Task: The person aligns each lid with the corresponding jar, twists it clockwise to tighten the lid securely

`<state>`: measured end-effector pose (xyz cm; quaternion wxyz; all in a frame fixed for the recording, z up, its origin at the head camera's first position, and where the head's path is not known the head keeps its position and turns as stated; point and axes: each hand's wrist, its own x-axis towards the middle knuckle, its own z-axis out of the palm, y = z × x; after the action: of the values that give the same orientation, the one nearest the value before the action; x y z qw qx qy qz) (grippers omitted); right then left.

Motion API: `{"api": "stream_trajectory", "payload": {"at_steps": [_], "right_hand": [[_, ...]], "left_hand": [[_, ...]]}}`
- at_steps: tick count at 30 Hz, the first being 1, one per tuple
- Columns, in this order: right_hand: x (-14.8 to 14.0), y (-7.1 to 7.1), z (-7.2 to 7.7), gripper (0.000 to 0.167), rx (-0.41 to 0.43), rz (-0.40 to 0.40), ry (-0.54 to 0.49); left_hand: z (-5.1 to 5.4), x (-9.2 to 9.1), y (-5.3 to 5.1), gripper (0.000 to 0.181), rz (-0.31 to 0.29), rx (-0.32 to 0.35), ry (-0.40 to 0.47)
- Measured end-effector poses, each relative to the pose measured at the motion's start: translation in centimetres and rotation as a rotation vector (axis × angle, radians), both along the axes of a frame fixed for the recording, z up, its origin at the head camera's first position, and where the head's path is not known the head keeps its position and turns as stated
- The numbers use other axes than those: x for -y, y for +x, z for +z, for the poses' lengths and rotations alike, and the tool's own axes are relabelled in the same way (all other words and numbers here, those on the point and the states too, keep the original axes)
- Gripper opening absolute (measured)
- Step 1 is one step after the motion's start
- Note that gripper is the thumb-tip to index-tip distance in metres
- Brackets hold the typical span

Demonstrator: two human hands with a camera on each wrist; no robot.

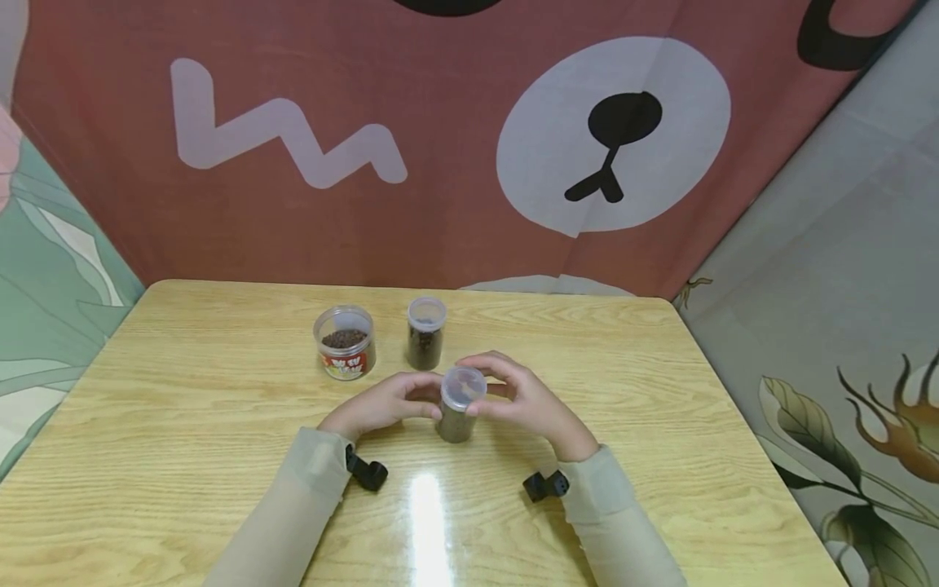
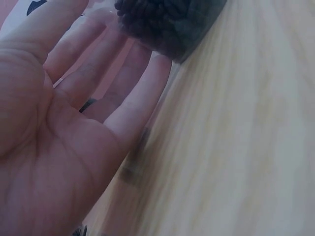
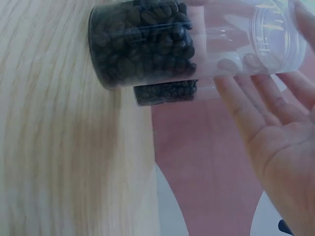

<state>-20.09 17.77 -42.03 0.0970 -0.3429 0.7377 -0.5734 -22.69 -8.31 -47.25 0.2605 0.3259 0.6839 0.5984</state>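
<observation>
A clear plastic jar of dark coffee beans stands upright on the wooden table in the head view, capped by a translucent lid. From the left, my left hand holds the jar's side between thumb and fingers. My right hand grips the jar's top at the lid, thumb in front and fingers behind. The beans fill the lower part of the jar in the right wrist view. In the left wrist view, only the jar's dark bottom part shows beyond the fingers.
Behind stands a second lidded jar of dark beans. To its left is a wide clear tub with a red label and brown granules inside. The table meets a reddish cloth with a bear's face at its back edge.
</observation>
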Motion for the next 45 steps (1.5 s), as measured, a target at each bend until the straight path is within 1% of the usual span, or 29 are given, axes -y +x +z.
{"api": "stream_trajectory", "payload": {"at_steps": [3, 6, 14, 19, 23, 28, 31, 34, 37, 42, 45], "right_hand": [[0.02, -0.07, -0.10, 0.050, 0.009, 0.011, -0.001], [0.05, -0.08, -0.13, 0.050, 0.010, 0.015, -0.002], [0.05, -0.12, -0.13, 0.050, 0.045, -0.001, 0.000], [0.18, -0.09, -0.20, 0.049, 0.039, -0.035, 0.007], [0.50, 0.12, -0.22, 0.048, 0.021, -0.080, 0.015], [0.87, 0.44, -0.23, 0.052, 0.022, -0.151, 0.022], [0.93, 0.51, -0.16, 0.055, 0.029, -0.166, 0.023], [0.84, 0.47, -0.15, 0.064, 0.032, -0.147, 0.006], [0.61, 0.27, -0.26, 0.069, 0.029, -0.098, -0.027], [0.23, -0.04, -0.38, 0.057, -0.003, 0.001, -0.073], [0.08, -0.15, -0.43, 0.053, -0.026, 0.044, -0.089]], "left_hand": [[-0.03, 0.05, -0.03, 0.051, -0.001, -0.009, -0.005], [-0.04, 0.10, -0.03, 0.052, 0.000, -0.005, -0.008], [0.01, 0.08, 0.02, 0.053, 0.002, 0.003, -0.005], [0.01, 0.01, 0.04, 0.052, 0.005, 0.004, -0.007], [-0.09, -0.03, -0.02, 0.051, 0.004, 0.006, -0.003], [-0.13, -0.04, -0.08, 0.051, 0.002, 0.005, 0.007], [-0.17, 0.01, -0.08, 0.051, 0.001, 0.005, 0.006], [-0.23, 0.05, -0.10, 0.051, -0.001, -0.009, 0.005], [-0.29, 0.07, -0.12, 0.051, 0.000, -0.021, 0.005], [-0.19, 0.07, -0.07, 0.051, 0.006, -0.015, -0.006], [-0.14, 0.01, -0.07, 0.050, 0.006, -0.018, -0.003]]}}
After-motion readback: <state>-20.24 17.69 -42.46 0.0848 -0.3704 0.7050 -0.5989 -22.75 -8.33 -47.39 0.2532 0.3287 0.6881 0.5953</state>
